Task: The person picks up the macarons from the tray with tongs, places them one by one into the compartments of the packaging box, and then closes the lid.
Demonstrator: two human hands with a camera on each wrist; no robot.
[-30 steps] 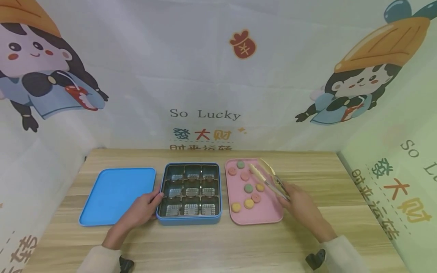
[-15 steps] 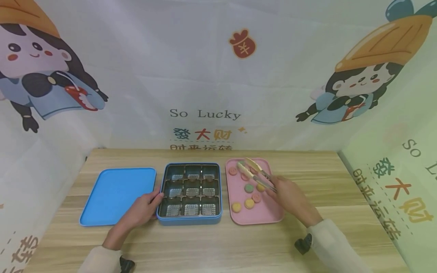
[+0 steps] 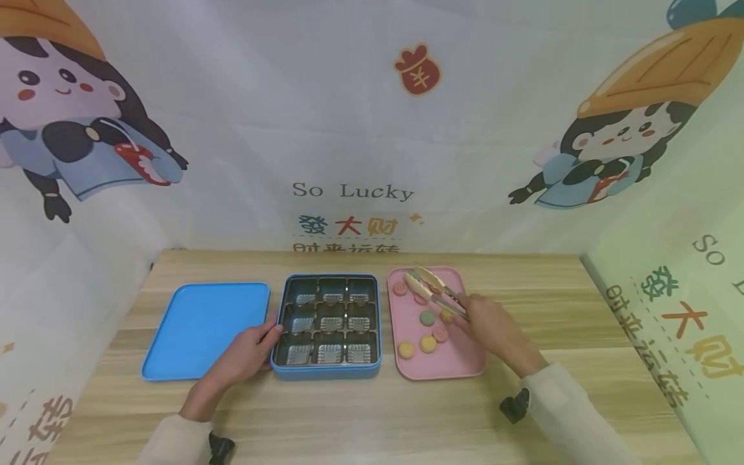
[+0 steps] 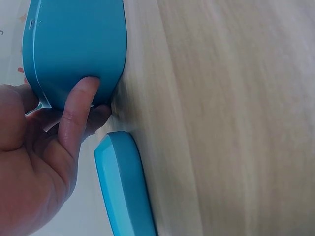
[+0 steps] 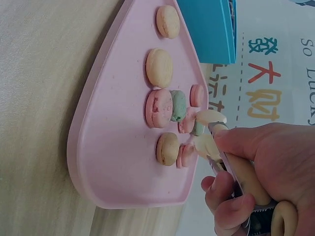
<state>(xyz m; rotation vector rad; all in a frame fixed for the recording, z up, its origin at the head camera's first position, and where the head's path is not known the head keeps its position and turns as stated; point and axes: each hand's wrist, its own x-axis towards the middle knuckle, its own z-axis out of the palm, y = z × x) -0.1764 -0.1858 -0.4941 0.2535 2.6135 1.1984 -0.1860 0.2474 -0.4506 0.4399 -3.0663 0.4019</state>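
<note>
My left hand [image 3: 247,352] holds the near-left side of a blue square tin [image 3: 325,373], thumb at the rim and fingers against its wall. Inside the tin is a dark insert of square compartments without anything in them. My right hand [image 3: 494,326] grips metal tongs with pale tips [image 5: 210,117]. Their spread tips stand at the far left of a pink tray [image 3: 462,358], on either side of a green macaron [image 5: 198,129]. Pink macarons [image 5: 159,108], yellow macarons [image 3: 405,350] and another green macaron [image 3: 427,318] lie on the tray.
A blue lid [image 3: 203,332] lies flat left of the tin. Everything stands on a wood-grain table [image 3: 372,420]. A printed white cloth [image 3: 244,129] rises behind the table and along both sides.
My right hand has carried the tongs leftward over the tray to the far-left green macaron. The left hand keeps its hold on the tin. The head view shifted slightly.
</note>
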